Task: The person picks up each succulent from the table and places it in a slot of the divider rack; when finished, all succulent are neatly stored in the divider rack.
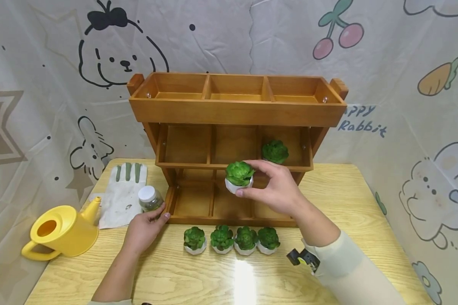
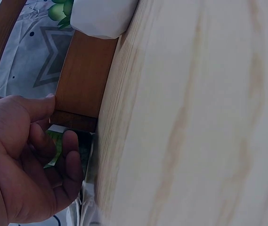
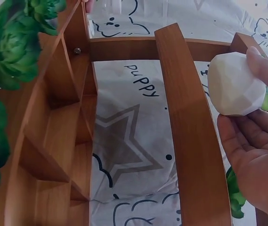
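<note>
My right hand (image 1: 278,186) holds a small potted succulent (image 1: 239,173) by its white faceted pot, between thumb and fingers. It is raised in front of the wooden tiered shelf (image 1: 236,112), around the gap between middle and bottom tiers. In the right wrist view the pot (image 3: 235,84) shows underside first, its leaves mostly hidden. My left hand (image 1: 145,228) grips the shelf's lower left front corner; in the left wrist view the thumb lies on the board end (image 2: 75,117) with the fingers curled beside it. Another succulent (image 1: 275,151) sits in the middle tier's right compartment.
Several potted succulents (image 1: 246,238) stand in a row before the shelf. Left of it are a white-lidded jar (image 1: 150,198), a glove (image 1: 116,203) and a yellow watering can (image 1: 66,231). A printed cloth (image 1: 221,34) hangs behind and around the table (image 1: 198,275).
</note>
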Demonstrator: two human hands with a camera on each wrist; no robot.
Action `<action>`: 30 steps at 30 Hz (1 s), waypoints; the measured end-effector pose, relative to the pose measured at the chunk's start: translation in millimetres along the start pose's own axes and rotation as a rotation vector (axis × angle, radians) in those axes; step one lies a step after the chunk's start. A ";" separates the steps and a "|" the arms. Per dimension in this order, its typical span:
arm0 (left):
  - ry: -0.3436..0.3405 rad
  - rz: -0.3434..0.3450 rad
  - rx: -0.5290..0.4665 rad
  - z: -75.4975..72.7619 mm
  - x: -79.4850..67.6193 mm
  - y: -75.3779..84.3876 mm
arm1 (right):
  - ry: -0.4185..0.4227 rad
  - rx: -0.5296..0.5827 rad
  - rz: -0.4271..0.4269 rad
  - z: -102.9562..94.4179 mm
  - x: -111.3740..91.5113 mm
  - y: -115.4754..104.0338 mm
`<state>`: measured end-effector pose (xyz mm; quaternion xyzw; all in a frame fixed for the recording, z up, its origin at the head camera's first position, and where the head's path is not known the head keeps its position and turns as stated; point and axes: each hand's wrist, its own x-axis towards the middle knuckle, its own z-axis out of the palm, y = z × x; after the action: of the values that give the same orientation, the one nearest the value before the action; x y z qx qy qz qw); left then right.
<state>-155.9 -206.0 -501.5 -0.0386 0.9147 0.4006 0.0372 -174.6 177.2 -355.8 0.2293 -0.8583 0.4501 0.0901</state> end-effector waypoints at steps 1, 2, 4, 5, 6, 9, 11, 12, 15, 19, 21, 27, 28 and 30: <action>0.000 0.000 0.000 -0.2 0.0 0.1 | 0.002 -0.002 -0.001 0.6 2.0 -1.0; 0.001 -0.001 0.001 -0.4 0.1 0.2 | 0.003 0.002 -0.005 1.1 4.2 -1.7; 0.002 -0.002 0.001 -0.7 0.1 0.3 | 0.005 0.008 -0.011 1.9 8.4 -3.8; 0.002 -0.003 0.001 -0.8 0.0 0.2 | 0.004 0.011 -0.012 2.4 10.4 -4.7; 0.002 -0.005 0.000 -0.9 0.0 0.2 | 0.002 0.017 -0.014 2.8 12.4 -5.8; -0.002 -0.010 -0.001 -0.7 -0.2 -0.1 | -0.008 0.028 -0.011 3.9 17.2 -8.1; -0.003 -0.013 -0.001 -0.5 -0.3 -0.2 | -0.015 0.036 -0.015 4.8 20.3 -8.7; -0.003 -0.013 -0.001 -0.4 -0.3 -0.4 | -0.017 0.039 -0.020 5.2 21.9 -9.0; -0.002 -0.012 -0.001 -0.5 -0.4 -0.3 | -0.020 0.046 -0.045 7.0 27.2 -9.2; 0.002 -0.006 0.000 -1.0 -0.3 -0.2 | -0.010 0.048 -0.085 8.9 34.5 -10.4; 0.002 -0.003 0.002 -1.2 -0.3 0.0 | 0.001 0.044 -0.102 10.0 38.2 -11.0; 0.002 -0.005 0.000 -0.2 0.0 0.0 | 0.028 0.050 -0.101 14.8 46.8 -12.3; 0.003 -0.004 -0.002 0.0 0.2 -0.1 | 0.032 0.053 -0.096 15.7 47.7 -12.2; 0.005 0.000 0.001 0.1 0.4 -0.3 | 0.040 0.054 -0.083 17.1 49.6 -11.7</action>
<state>-156.2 -206.1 -501.8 -0.0396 0.9149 0.4002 0.0349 -211.7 142.1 -339.3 0.2582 -0.8335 0.4736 0.1196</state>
